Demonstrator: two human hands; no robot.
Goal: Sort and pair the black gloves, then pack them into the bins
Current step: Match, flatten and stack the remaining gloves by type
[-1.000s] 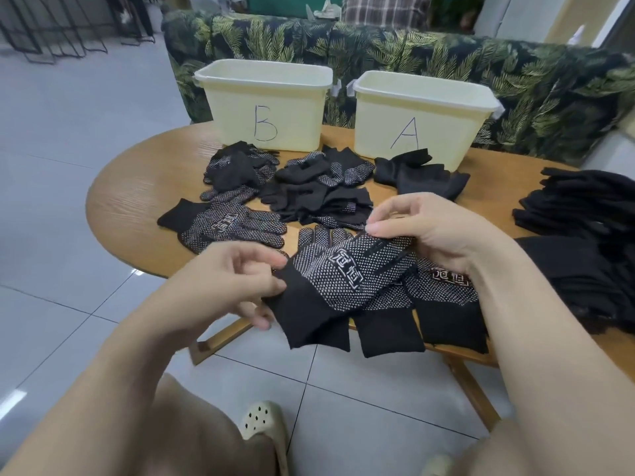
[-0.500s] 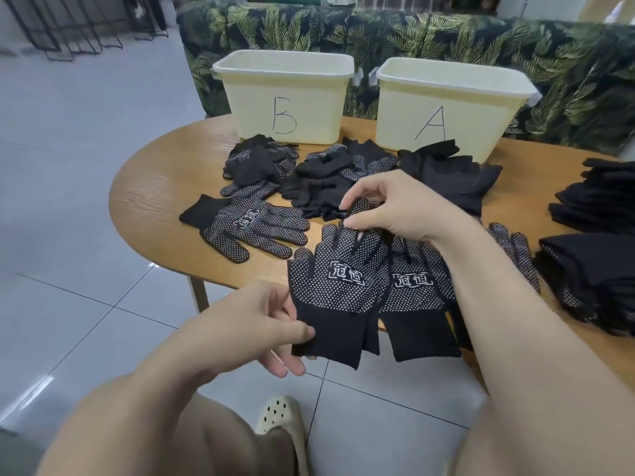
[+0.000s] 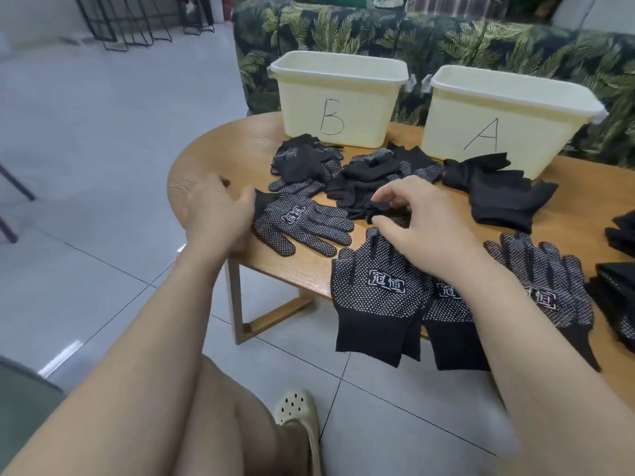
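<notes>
Two pale yellow bins stand at the table's far side, bin B (image 3: pixel 338 97) on the left and bin A (image 3: pixel 498 121) on the right. Black gloves lie in loose piles in front of them. A stack of white-dotted gloves (image 3: pixel 374 293) lies at the near edge with its cuffs hanging off. My left hand (image 3: pixel 214 214) lies flat at the table's left edge, its thumb touching the cuff of a single dotted glove (image 3: pixel 302 225). My right hand (image 3: pixel 412 214) pinches black fabric of the middle pile (image 3: pixel 364 187) between thumb and fingers.
Plain black gloves (image 3: pixel 498 194) lie before bin A, and a dotted heap (image 3: pixel 305 163) lies before bin B. Another dotted glove (image 3: pixel 549 280) sits right of my forearm. Dark glove stacks (image 3: pixel 618 286) fill the right edge. A leaf-print sofa (image 3: pixel 446 39) stands behind the wooden table (image 3: pixel 206 159).
My left hand let go of the near stack's cuff and moved up and left to the single dotted glove. My right hand left the stack's fingers and reached forward into the middle pile.
</notes>
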